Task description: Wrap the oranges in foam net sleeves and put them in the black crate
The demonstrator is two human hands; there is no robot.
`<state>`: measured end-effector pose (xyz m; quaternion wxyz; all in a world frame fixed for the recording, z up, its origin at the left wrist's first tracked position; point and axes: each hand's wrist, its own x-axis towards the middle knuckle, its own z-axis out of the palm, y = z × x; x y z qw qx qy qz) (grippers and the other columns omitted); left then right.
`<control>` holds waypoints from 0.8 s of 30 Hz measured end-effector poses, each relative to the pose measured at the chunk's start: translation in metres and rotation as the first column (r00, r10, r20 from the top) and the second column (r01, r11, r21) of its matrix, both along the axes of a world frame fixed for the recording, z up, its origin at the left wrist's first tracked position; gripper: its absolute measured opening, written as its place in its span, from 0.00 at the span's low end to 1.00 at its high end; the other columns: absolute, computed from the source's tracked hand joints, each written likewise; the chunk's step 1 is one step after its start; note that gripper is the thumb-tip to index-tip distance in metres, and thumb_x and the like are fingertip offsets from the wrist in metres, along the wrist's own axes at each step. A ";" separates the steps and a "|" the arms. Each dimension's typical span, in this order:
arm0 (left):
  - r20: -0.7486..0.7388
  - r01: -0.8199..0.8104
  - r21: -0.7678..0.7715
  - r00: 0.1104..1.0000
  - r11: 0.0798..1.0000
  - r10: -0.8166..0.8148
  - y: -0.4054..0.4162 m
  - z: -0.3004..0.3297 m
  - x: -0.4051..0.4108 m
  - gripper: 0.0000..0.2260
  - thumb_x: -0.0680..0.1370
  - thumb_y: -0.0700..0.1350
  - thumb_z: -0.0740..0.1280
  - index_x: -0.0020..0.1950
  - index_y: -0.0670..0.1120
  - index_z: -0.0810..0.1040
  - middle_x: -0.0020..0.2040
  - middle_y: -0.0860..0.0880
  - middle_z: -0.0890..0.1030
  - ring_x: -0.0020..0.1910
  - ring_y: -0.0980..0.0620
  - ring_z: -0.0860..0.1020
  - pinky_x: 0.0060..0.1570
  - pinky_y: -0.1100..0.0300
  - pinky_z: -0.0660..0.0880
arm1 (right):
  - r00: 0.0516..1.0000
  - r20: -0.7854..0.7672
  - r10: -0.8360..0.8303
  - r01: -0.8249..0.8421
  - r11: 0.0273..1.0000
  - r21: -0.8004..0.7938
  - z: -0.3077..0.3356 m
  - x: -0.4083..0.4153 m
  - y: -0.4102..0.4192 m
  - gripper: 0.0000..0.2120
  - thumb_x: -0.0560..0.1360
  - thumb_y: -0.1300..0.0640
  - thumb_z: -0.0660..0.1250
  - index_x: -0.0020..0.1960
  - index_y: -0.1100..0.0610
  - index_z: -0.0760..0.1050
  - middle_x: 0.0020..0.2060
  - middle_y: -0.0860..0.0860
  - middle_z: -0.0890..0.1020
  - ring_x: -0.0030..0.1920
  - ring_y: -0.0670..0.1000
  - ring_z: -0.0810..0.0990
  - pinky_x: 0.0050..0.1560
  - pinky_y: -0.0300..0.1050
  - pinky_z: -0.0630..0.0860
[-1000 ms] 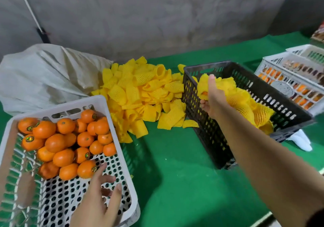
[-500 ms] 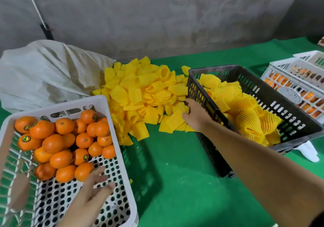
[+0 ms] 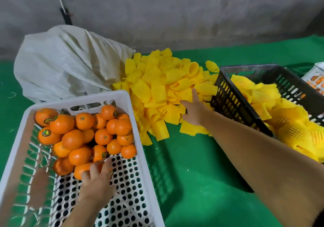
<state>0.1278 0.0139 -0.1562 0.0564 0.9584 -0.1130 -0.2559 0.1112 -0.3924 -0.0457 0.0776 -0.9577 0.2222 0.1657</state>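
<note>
Several bare oranges (image 3: 73, 139) are heaped at the far end of a white perforated crate (image 3: 140, 139) on the left. My left hand (image 3: 98, 181) reaches into that crate, its fingers curled over the nearest orange (image 3: 80, 170), which still rests on the crate floor. A loose pile of yellow foam net sleeves (image 3: 157, 86) lies in the middle. My right hand (image 3: 192, 109) presses into the pile's right side with fingers spread, holding nothing. The black crate (image 3: 245, 107) on the right holds several sleeve-wrapped oranges (image 3: 289, 121).
A crumpled white sack (image 3: 61, 60) lies behind the white crate and the sleeves. Another white crate (image 3: 315, 76) with fruit shows at the right edge. Green cloth (image 3: 192, 174) covers the table, and a grey wall stands behind it.
My right hand left the black crate, crossed its near wall and moved left into the sleeve pile. My left hand slid forward onto the nearest orange.
</note>
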 end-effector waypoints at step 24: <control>-0.360 -0.383 -0.916 0.915 0.116 0.181 0.018 0.145 -0.078 0.28 0.68 0.58 0.79 0.68 0.64 0.79 0.58 0.56 0.84 0.52 0.49 0.87 0.49 0.54 0.85 | 0.676 0.570 -0.466 -0.215 0.616 0.758 0.034 -0.069 0.165 0.10 0.79 0.51 0.72 0.58 0.41 0.78 0.42 0.39 0.83 0.44 0.32 0.80 0.41 0.28 0.73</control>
